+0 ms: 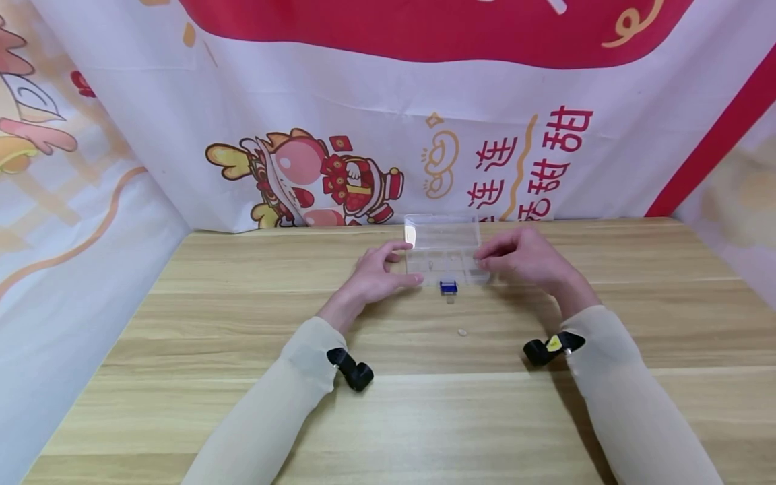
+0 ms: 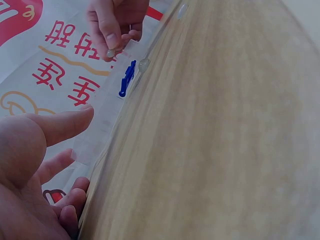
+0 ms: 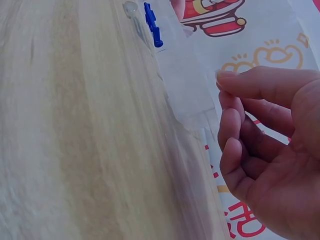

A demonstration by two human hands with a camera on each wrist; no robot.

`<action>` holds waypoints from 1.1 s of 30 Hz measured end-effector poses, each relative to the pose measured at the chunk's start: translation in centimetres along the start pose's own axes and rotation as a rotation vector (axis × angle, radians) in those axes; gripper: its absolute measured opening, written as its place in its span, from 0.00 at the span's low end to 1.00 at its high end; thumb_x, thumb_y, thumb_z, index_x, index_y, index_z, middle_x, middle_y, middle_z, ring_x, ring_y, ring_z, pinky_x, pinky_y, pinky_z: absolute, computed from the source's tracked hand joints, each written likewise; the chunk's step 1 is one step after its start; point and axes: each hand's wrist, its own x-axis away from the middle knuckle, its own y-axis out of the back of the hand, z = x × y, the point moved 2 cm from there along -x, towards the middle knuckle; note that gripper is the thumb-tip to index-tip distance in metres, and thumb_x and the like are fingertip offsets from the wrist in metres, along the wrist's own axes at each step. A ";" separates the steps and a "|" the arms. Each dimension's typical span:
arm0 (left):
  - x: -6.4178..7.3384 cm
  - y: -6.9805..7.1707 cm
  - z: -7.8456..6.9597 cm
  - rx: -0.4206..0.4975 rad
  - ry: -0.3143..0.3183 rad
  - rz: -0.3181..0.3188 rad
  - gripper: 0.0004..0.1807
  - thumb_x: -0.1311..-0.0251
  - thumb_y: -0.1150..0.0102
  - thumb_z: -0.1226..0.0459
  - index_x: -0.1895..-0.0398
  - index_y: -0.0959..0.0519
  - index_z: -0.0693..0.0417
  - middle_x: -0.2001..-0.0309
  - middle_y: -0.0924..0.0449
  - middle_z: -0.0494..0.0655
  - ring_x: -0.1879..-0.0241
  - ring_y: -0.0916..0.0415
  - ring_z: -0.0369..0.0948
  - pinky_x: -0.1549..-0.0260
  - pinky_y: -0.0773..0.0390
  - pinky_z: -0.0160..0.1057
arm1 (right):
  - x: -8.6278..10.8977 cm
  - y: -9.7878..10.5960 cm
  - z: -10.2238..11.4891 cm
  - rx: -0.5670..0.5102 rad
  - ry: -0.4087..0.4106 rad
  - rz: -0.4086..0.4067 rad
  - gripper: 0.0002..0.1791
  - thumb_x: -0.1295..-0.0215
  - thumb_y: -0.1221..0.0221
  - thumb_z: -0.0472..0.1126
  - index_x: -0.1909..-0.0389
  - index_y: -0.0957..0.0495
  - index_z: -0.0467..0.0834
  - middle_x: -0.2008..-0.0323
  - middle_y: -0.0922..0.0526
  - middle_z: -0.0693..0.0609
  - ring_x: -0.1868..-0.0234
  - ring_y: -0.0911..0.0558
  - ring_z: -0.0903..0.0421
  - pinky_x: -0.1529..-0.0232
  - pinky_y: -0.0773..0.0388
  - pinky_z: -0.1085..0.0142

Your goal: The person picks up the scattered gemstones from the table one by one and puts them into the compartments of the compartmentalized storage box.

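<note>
A clear plastic compartment box [image 1: 415, 261] stands on the table with its lid [image 1: 445, 232] raised at the back and a blue latch [image 1: 448, 287] at its front. My left hand [image 1: 378, 273] is at the box's left end, thumb and forefinger stretched out, thumb tip at the front left corner. Over the right-hand compartments, my right hand [image 1: 521, 259] pinches a small translucent bead [image 2: 110, 52] between thumb and forefinger. In the right wrist view that hand [image 3: 265, 135] hides the bead behind its fingertips. Tiny pale pieces lie inside the box.
One translucent bead [image 2: 144, 65] lies on the wooden table [image 1: 242, 323] just in front of the latch. Another pale bead [image 1: 463, 332] lies nearer to me. A printed cloth [image 1: 339, 87] hangs behind the table's back edge, close behind the lid.
</note>
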 end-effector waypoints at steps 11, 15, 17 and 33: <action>0.0 0.0 -0.3 0.003 0.005 0.000 0.37 0.39 0.24 0.51 0.27 0.28 0.28 0.30 0.33 0.46 0.30 0.35 0.49 0.28 0.31 0.57 | 0.0 0.0 -0.2 0.046 -0.012 0.032 0.10 0.29 0.33 0.40 0.50 0.10 0.45 0.50 0.12 0.45 0.55 0.22 0.50 0.57 0.25 0.63; 0.1 0.0 -0.3 0.000 0.006 -0.001 0.38 0.39 0.23 0.51 0.27 0.28 0.28 0.30 0.33 0.46 0.29 0.35 0.49 0.28 0.31 0.57 | -0.1 0.0 -0.4 0.050 -0.011 0.042 0.10 0.30 0.32 0.39 0.51 0.10 0.44 0.51 0.12 0.45 0.56 0.22 0.50 0.59 0.25 0.63; 0.1 0.0 -0.2 0.001 0.007 -0.002 0.38 0.40 0.23 0.51 0.27 0.28 0.28 0.29 0.33 0.46 0.29 0.35 0.49 0.28 0.31 0.57 | -0.1 -0.1 -0.4 0.056 -0.010 0.044 0.10 0.30 0.32 0.39 0.51 0.09 0.45 0.51 0.11 0.45 0.56 0.22 0.50 0.60 0.25 0.64; 0.1 -0.1 -0.1 0.001 0.009 -0.004 0.37 0.39 0.24 0.51 0.27 0.28 0.28 0.30 0.33 0.45 0.30 0.36 0.49 0.29 0.31 0.57 | 0.0 -0.3 -0.3 0.041 -0.015 0.051 0.11 0.30 0.32 0.40 0.50 0.10 0.44 0.51 0.11 0.45 0.57 0.23 0.51 0.61 0.25 0.64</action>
